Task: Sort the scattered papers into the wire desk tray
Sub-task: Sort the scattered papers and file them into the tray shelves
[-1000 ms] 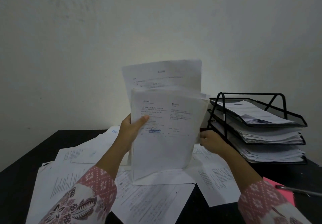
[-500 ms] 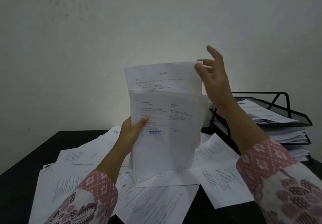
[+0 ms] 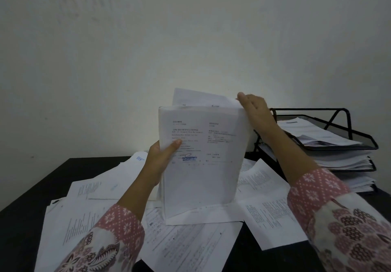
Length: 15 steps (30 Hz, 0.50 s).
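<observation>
A: What is the left hand [image 3: 157, 161] doing?

B: It grips a stack of papers [image 3: 201, 161] upright by its left edge. The thumb lies across the front sheet; the other fingers are curled out of sight behind the stack. The stack's bottom edge rests on the scattered papers [image 3: 190, 244] below the fingers.

A: And the right hand [image 3: 257, 112]?

B: It lies at the stack's top right corner, fingers [image 3: 243, 98] straight and close together, pressing on the back sheet that sticks up above the rest. Whether the thumb pinches the corner from behind I cannot tell.

A: Where is the wire desk tray [image 3: 359, 142]?

B: To the right of the right hand's fingers, behind that wrist, on the dark counter [image 3: 31, 187]. Each of its three tiers holds paper already.

A: Anything else?

B: Loose printed sheets lie overlapping on the counter beneath both forearms, and both sleeves [image 3: 330, 214] are pink with a floral pattern.
</observation>
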### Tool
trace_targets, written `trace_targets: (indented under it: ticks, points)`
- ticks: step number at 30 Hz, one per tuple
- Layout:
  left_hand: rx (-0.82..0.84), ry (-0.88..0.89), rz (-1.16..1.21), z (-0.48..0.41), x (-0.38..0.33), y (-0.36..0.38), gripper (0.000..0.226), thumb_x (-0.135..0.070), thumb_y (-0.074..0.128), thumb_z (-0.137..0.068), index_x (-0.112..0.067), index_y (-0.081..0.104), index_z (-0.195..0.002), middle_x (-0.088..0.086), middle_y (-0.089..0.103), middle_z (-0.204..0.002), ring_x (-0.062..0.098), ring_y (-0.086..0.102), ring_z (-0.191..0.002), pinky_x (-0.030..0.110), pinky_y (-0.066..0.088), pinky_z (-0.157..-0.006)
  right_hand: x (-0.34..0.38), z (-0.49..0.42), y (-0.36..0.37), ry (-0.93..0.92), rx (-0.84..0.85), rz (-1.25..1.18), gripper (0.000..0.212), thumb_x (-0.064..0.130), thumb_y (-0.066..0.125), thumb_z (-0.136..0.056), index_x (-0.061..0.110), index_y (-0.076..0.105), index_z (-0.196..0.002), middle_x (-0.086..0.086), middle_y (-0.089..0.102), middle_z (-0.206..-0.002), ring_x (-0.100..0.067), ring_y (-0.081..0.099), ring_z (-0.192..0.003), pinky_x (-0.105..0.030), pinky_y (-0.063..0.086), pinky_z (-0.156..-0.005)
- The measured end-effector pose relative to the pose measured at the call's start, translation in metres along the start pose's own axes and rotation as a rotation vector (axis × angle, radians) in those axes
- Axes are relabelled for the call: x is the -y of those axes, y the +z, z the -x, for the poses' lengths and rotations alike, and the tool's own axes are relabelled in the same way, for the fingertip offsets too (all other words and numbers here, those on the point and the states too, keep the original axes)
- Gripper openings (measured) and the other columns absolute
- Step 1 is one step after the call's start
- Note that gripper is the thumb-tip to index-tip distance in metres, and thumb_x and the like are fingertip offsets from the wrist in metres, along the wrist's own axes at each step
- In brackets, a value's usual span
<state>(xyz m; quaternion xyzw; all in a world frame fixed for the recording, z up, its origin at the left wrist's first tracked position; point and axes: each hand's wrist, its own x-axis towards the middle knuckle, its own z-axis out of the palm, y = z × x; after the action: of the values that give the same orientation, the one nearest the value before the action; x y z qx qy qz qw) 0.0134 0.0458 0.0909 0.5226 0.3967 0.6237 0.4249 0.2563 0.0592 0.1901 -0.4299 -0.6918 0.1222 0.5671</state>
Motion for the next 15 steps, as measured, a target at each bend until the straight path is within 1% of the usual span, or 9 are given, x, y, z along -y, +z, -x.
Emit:
trace_targets:
  ticks: [2,4,5,6,8,10,13,14,15]
  points:
    - [-0.002,-0.004,0.005,-0.001,0.001,0.000,0.032,-0.025,0.065,-0.085,-0.013,0.060,-0.115,0.009,0.069,-0.105,0.027,0.067,-0.092,0.041,0.057,-0.078,-0.009,0.010,0.002,0.114,0.063,-0.113,0.034,0.046,0.053,-0.090,0.020,0.055,-0.111,0.003,0.052,-0.113,-0.003,0.053,-0.093,-0.022,0.043,-0.076]
    - [0.002,0.010,0.005,0.000,0.000,0.001,0.032,-0.024,0.066,-0.085,-0.013,0.060,-0.115,0.007,0.069,-0.104,0.024,0.068,-0.091,0.036,0.058,-0.076,-0.017,0.018,0.006,0.142,0.102,-0.161,0.050,0.044,0.064,-0.083,0.029,0.043,-0.126,0.007,0.047,-0.123,-0.008,0.052,-0.106,-0.024,0.049,-0.082]
    - [0.000,0.019,0.006,0.000,-0.001,0.001,0.032,-0.023,0.066,-0.085,-0.013,0.060,-0.114,0.006,0.069,-0.104,0.022,0.068,-0.091,0.033,0.058,-0.073,-0.019,0.020,0.008,0.127,0.074,-0.189,0.057,0.041,0.068,-0.082,0.028,0.040,-0.130,0.008,0.047,-0.123,-0.008,0.053,-0.107,-0.022,0.051,-0.083]
    - [-0.006,0.032,0.006,-0.001,-0.001,0.001,0.031,-0.022,0.066,-0.084,-0.013,0.060,-0.114,0.005,0.069,-0.103,0.020,0.068,-0.090,0.030,0.059,-0.071,-0.018,0.022,0.010,0.105,0.010,-0.220,0.059,0.038,0.069,-0.081,0.026,0.040,-0.131,0.009,0.049,-0.120,-0.008,0.055,-0.104,-0.019,0.052,-0.079]
    - [-0.024,0.051,0.000,-0.003,-0.002,0.000,0.029,-0.019,0.067,-0.085,-0.014,0.060,-0.112,0.003,0.069,-0.101,0.017,0.068,-0.086,0.025,0.058,-0.066,-0.016,0.023,0.014,0.068,-0.149,-0.258,0.056,0.033,0.069,-0.083,0.023,0.040,-0.130,0.003,0.052,-0.118,-0.012,0.059,-0.098,-0.016,0.052,-0.070]
    - [-0.033,0.058,-0.002,-0.003,-0.003,0.000,0.025,-0.017,0.066,-0.085,-0.015,0.059,-0.109,0.001,0.068,-0.097,0.015,0.067,-0.082,0.021,0.056,-0.060,-0.015,0.024,0.019,0.108,-0.218,-0.284,0.057,0.034,0.067,-0.084,0.023,0.037,-0.131,-0.001,0.049,-0.119,-0.014,0.056,-0.099,-0.020,0.051,-0.073]
    - [-0.050,0.068,0.001,-0.002,-0.004,0.001,0.024,-0.017,0.067,-0.085,-0.015,0.059,-0.108,0.000,0.068,-0.094,0.014,0.067,-0.080,0.021,0.055,-0.058,-0.022,0.030,0.027,0.321,-0.162,-0.392,0.062,0.035,0.067,-0.083,0.028,0.029,-0.132,-0.004,0.045,-0.123,-0.021,0.054,-0.104,-0.041,0.051,-0.087]
    - [-0.057,0.069,0.005,-0.001,-0.004,0.002,0.026,-0.018,0.067,-0.084,-0.015,0.059,-0.109,0.002,0.068,-0.096,0.016,0.067,-0.081,0.023,0.056,-0.060,-0.024,0.033,0.031,0.357,-0.133,-0.410,0.062,0.033,0.066,-0.083,0.028,0.028,-0.131,-0.005,0.047,-0.124,-0.021,0.055,-0.104,-0.042,0.051,-0.087]
    - [-0.067,0.067,0.013,-0.001,-0.004,0.002,0.029,-0.020,0.068,-0.084,-0.014,0.059,-0.111,0.005,0.068,-0.099,0.019,0.067,-0.084,0.027,0.057,-0.064,-0.024,0.037,0.034,0.361,-0.113,-0.422,0.059,0.032,0.064,-0.084,0.027,0.028,-0.130,-0.005,0.049,-0.124,-0.020,0.056,-0.101,-0.039,0.051,-0.085]
